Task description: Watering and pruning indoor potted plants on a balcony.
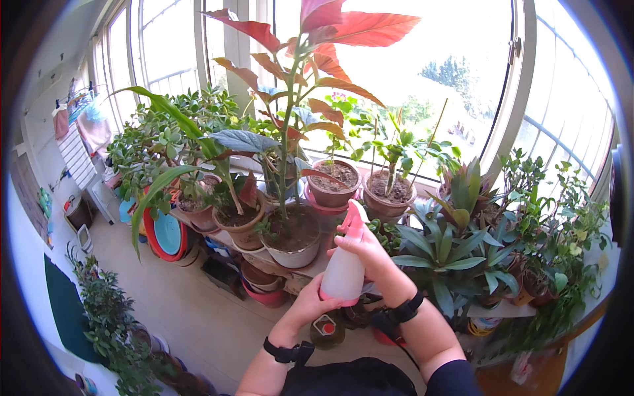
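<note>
A spray bottle (343, 272) with a translucent whitish body and a pink trigger head is held up in front of me, tilted slightly to the right. My right hand (365, 247) grips its neck just under the pink head. Around the pink base, my left hand (313, 299) supports it from below. Beyond the bottle rises a tall plant (285, 148) with reddish, wing-shaped leaves, in a whitish pot (293, 255). Two brown pots (334, 190) with leafy plants stand by the window, behind the spray head.
Potted plants (441, 242) crowd the right side of the shelf, and a jade-like succulent (171, 133) fills its left end. A capped plastic jug (327, 334) stands on the floor below my hands. Stacked basins (168, 235) and another plant row (106, 307) are at left.
</note>
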`<state>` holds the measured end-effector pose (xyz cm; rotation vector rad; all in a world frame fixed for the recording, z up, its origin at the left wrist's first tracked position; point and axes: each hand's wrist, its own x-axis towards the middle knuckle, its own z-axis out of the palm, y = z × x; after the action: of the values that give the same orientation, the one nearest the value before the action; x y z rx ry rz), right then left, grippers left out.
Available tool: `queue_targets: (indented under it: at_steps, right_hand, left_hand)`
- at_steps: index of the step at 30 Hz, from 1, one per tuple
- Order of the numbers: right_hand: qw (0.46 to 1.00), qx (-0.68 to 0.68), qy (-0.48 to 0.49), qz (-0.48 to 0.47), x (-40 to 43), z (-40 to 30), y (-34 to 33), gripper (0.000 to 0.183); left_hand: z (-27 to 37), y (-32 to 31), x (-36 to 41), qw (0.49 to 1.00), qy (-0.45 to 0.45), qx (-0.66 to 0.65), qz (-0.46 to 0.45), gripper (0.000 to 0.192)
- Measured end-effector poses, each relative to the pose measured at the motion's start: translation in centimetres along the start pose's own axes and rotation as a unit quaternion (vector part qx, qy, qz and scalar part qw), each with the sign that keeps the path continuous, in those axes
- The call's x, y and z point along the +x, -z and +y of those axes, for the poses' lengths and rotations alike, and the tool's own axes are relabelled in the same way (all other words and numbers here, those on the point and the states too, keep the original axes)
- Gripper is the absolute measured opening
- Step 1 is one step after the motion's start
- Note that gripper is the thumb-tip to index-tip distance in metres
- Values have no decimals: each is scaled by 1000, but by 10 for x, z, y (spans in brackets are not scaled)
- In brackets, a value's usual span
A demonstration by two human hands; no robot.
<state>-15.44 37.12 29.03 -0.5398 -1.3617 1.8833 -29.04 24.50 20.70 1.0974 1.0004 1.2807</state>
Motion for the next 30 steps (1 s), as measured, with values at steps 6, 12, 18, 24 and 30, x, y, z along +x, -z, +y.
queue_targets:
  at_steps: [6,12,18,24,30]
  right_hand:
    - [996,-16,-69,53,49,-4,-17,56]
    - [983,-21,-114,144,86,1,-28,33]
    - [975,-30,-143,168,112,10,-30,23]
    - [978,5,-122,171,119,17,-29,22]
    - [981,-20,-100,163,127,19,-27,25]
  left_hand:
    - [15,42,25,998,-15,52,-14,70]
    - [17,69,47,996,28,80,12,60]
    - [23,86,58,999,43,3,-13,55]
    - [29,95,63,998,59,-24,-25,59]
    - [31,102,70,996,73,-8,-53,61]
